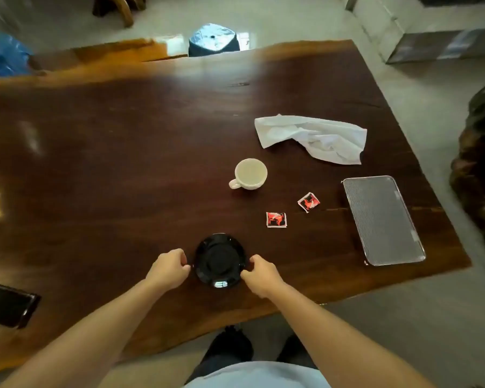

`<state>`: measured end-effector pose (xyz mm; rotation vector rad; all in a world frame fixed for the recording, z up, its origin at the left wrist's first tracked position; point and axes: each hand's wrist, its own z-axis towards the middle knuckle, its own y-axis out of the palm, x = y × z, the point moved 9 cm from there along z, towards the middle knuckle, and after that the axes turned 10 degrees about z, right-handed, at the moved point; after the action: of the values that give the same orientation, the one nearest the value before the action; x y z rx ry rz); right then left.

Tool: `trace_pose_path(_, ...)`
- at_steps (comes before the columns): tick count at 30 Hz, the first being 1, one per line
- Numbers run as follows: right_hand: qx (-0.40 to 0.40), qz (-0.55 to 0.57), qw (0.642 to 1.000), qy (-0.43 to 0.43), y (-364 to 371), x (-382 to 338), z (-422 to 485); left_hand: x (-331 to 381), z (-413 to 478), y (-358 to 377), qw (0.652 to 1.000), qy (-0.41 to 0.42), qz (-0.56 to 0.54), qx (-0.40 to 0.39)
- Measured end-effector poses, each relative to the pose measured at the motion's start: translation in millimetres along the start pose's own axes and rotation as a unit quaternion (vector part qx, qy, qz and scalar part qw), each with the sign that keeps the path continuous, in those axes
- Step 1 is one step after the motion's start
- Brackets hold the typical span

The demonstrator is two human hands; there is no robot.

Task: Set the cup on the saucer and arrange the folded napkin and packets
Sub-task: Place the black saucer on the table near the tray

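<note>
A black saucer (220,260) lies near the front edge of the dark wooden table (123,163). My left hand (170,266) pinches its left rim and my right hand (259,274) pinches its right rim. A white cup (249,174) stands upright further back, handle pointing front-left, apart from the saucer. Two red packets lie to the right of the saucer, one nearer (276,219) and one further right (308,202). A crumpled white napkin (314,137) lies unfolded at the back right.
A silver mesh tray (382,221) rests by the table's right edge. A dark phone-like object (7,305) sits at the front left. A dark stool (214,40) stands beyond the far edge.
</note>
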<state>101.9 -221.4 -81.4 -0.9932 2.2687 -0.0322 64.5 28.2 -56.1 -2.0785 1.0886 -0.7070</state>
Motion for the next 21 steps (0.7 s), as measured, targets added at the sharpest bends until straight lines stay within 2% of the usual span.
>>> trace_pose_path(6,0.03,0.122,0.986,0.105,17.4,15.5,10.6,-28.4,19.7,30.7,0.985,-0.068,-0.093,-0.128)
trace_pose_path(9,0.038,0.184,0.972,0.141,29.5,23.5,16.2,-22.1,27.5,41.6,0.974,-0.08,-0.14,-0.158)
trace_pose_path(16,0.046,0.237,0.955,0.171,45.2,38.9,40.2,-3.8,46.5,62.2,0.958,-0.073,-0.22,-0.166)
trace_pose_path(21,0.06,0.243,0.955,0.159,44.1,50.9,54.0,5.0,64.3,64.6,0.971,-0.028,-0.181,-0.154)
